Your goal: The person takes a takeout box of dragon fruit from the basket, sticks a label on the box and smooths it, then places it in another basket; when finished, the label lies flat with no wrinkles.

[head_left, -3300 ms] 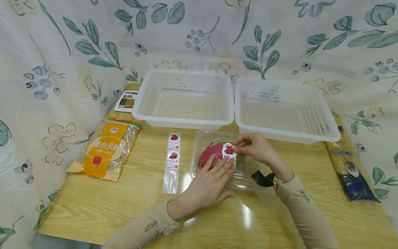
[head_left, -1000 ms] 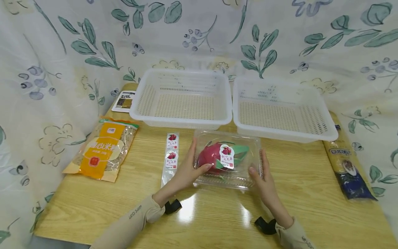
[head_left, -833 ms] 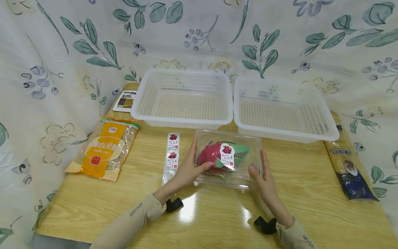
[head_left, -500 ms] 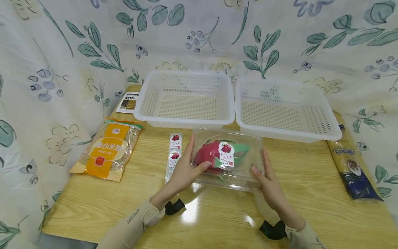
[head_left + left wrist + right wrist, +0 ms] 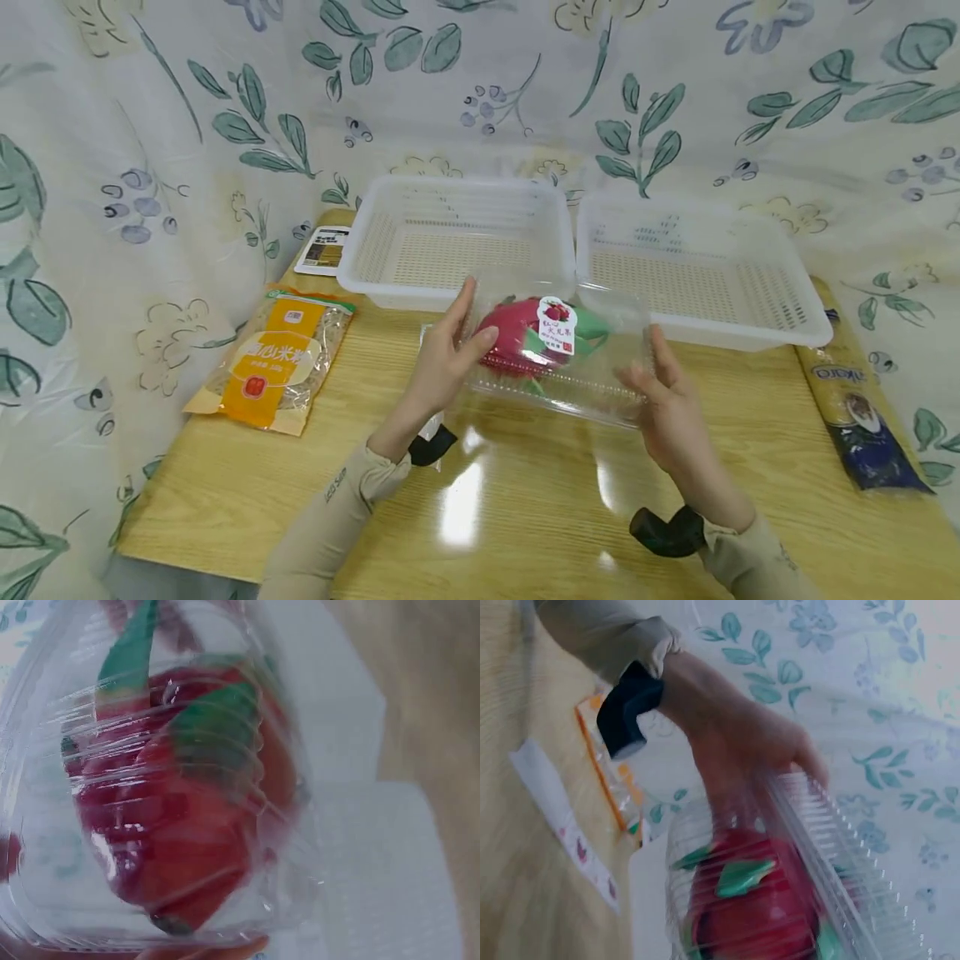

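A clear plastic clamshell box (image 5: 600, 367) is lifted off the table, tilted, in front of the two baskets. Inside lies a red dragon fruit (image 5: 510, 329) with green leaf tips. On the lid sits a white sticker (image 5: 557, 325) printed with dragon fruit. My left hand (image 5: 442, 358) grips the box's left side, thumb over the lid. At the right side my right hand (image 5: 675, 408) holds it, thumb on the front edge. In the left wrist view the dragon fruit (image 5: 172, 802) fills most of the frame; the right wrist view shows the left hand (image 5: 742, 746) behind the box.
Two white baskets (image 5: 457, 292) (image 5: 705, 329) stand side by side at the back. A sticker strip (image 5: 566, 825) lies on the table, partly behind the left hand. An orange food bag (image 5: 273, 362) lies left, a gold-and-blue packet (image 5: 862, 412) right, and a white-edged pack (image 5: 322, 250) at back left.
Earlier the left hand pressed the lid while the right pinched the sticker's edge. Both hands then took the box by its sides and have raised it off the table toward the baskets.
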The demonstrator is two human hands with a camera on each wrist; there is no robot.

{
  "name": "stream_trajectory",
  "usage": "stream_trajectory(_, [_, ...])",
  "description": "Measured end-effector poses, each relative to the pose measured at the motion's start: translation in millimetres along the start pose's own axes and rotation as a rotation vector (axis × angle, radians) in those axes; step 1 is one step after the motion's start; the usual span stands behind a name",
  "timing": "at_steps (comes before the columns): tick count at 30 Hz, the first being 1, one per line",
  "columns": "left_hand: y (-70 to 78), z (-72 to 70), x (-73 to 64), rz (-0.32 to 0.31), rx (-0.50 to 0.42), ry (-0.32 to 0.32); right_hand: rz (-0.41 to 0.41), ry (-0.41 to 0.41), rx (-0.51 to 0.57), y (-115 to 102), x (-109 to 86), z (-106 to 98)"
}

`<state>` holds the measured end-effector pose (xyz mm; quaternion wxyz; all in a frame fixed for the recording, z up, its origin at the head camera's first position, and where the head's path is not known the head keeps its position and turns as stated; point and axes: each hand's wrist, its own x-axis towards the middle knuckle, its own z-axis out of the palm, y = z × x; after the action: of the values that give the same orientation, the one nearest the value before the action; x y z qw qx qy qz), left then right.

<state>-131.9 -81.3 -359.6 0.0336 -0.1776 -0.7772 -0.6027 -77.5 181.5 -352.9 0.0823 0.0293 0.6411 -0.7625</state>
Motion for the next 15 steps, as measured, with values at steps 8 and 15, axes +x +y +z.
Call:
stream_trajectory(8, [16.9,-26.0,34.1,-0.049,-0.012,0.066,0.029,-0.088,0.090,-40.9,39.7,18.4])
stream_trajectory(15, [19.6,-38.5,35.0,-0.030,-0.041,0.181,0.110,-0.170,0.025,-74.6,67.3,14.8])
